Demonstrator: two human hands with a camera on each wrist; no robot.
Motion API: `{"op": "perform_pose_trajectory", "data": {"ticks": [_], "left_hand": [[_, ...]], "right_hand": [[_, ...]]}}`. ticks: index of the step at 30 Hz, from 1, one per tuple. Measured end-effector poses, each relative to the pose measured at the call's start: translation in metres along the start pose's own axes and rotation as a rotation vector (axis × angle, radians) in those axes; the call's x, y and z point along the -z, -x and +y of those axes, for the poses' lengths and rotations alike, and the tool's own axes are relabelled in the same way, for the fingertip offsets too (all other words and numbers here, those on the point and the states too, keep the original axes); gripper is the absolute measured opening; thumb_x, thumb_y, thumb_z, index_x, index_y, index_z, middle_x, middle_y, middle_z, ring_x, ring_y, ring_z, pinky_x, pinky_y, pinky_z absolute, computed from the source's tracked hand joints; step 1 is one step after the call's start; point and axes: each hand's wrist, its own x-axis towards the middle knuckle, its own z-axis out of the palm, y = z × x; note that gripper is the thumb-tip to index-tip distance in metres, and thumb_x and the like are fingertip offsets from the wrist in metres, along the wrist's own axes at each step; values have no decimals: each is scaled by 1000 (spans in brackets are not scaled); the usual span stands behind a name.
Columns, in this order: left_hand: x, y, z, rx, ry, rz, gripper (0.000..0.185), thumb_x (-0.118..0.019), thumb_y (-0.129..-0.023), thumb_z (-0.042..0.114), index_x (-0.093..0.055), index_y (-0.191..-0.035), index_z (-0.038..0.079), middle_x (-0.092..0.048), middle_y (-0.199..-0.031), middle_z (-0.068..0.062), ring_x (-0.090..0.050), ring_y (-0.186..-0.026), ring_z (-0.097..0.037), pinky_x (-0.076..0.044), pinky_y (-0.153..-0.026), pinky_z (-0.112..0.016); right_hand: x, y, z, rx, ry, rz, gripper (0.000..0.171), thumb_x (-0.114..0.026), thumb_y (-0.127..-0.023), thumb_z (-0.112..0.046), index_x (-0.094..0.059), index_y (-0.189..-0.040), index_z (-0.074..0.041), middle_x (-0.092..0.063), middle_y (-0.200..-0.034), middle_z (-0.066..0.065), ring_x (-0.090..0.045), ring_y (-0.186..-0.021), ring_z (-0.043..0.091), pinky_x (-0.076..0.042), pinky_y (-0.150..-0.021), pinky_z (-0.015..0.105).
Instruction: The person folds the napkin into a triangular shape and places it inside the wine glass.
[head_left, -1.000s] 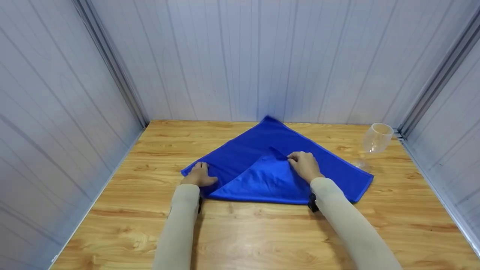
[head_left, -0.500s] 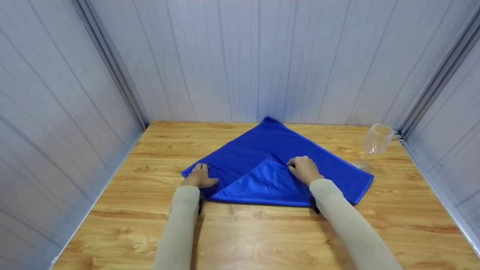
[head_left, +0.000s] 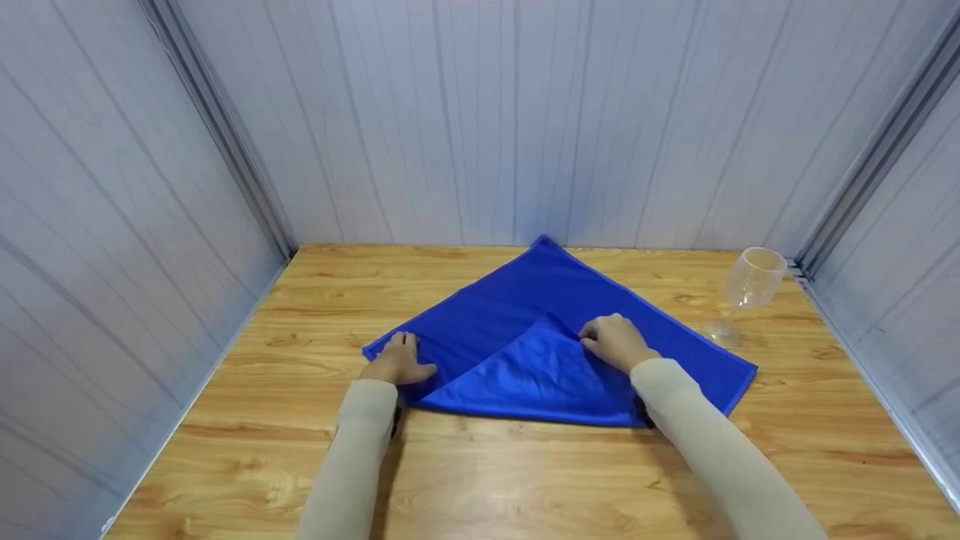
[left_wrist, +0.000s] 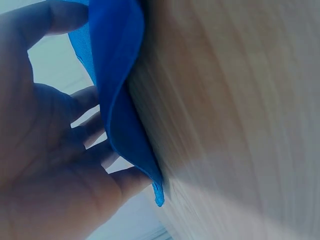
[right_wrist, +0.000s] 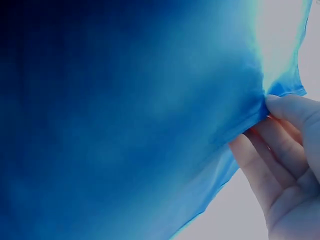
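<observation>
A blue cloth (head_left: 495, 300) lies on the wooden table with its near corner folded back over it, the shinier side (head_left: 532, 375) of that flap facing up. My left hand (head_left: 397, 360) rests on the cloth near its left corner, fingers spread. In the left wrist view those fingers (left_wrist: 87, 127) touch the cloth's wavy edge. My right hand (head_left: 615, 341) pinches the flap's edge between thumb and fingers, close to the flap's tip. The right wrist view shows the raised flap (right_wrist: 140, 120) hanging from this pinch.
A clear stemmed glass (head_left: 756, 276) stands at the back right, beyond the cloth's right corner. White panelled walls (head_left: 480, 120) bound the table (head_left: 465, 480) at the back and both sides. The cloth's far corner lies near the back wall.
My right hand has moved slightly toward me, lowering the flap's tip. The cloth's far and right corners have shifted a little right, and its folded edge has come nearer. My left hand stays nearly still.
</observation>
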Motion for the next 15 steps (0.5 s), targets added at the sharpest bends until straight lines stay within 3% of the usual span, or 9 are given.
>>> {"op": "perform_pose_trajectory", "data": {"ticks": [15], "left_hand": [[-2, 12, 1, -32, -56, -2, 79, -65, -93, 35, -32, -150, -9, -27, -154, -33, -29, -142, -47, -32, -110, -59]], "right_hand": [[6, 13, -5, 72, 65, -34, 11, -72, -89, -8, -80, -93, -1, -75, -91, 11, -71, -88, 32, -56, -80, 47]]}}
